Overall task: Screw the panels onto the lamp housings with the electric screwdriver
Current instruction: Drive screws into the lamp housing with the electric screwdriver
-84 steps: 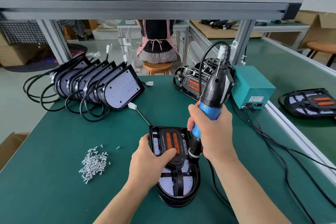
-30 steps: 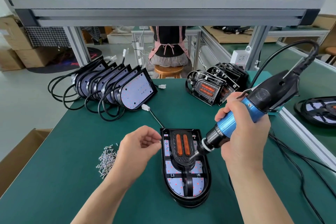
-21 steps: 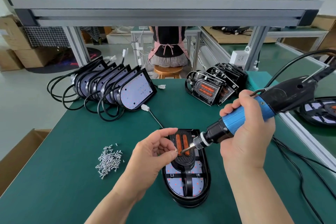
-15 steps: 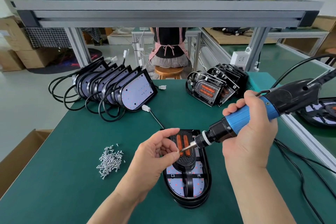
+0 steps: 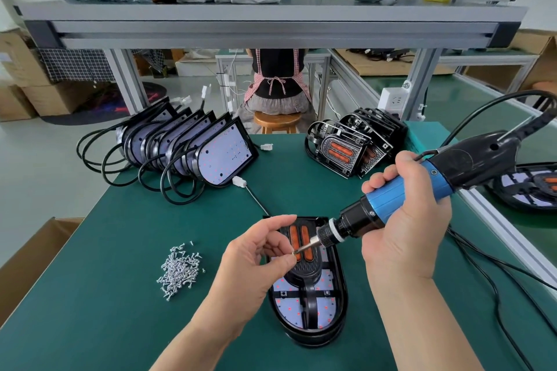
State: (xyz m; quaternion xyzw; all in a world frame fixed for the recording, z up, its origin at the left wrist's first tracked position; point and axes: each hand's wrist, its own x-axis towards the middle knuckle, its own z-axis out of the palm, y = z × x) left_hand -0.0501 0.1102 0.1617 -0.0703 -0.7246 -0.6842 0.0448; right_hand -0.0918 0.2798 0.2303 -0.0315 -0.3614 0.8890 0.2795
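now the lamp housing [image 5: 307, 304] lies flat on the green table mat [image 5: 120, 310], rounded end toward the person, with the black panel [image 5: 304, 269] and its two orange strips seated on top of it. above the housing's far half, the left hand [image 5: 256, 259] hovers with thumb and forefinger pinched on a small screw [image 5: 293, 253], the other fingers loosely curled. the screw is tiny and only just visible at the pinch. the right hand [image 5: 407, 220], up and to the right of the housing, is wrapped fully around the blue grip of the electric screwdriver [image 5: 388, 203]. the tool slants down to the left so that its bit tip meets the screw over the panel's orange strips. its black cord arcs away to the right of the housing. left of the housing, well apart, a loose pile of screws [image 5: 180, 268] sits on the mat. beyond the housing to the far left, a row of housings with coiled cables [image 5: 211, 153] stands on edge. beyond it to the far right, a cluster of spare panels [image 5: 346, 150] leans together. farther beyond, a seated person [image 5: 277, 75] faces away.
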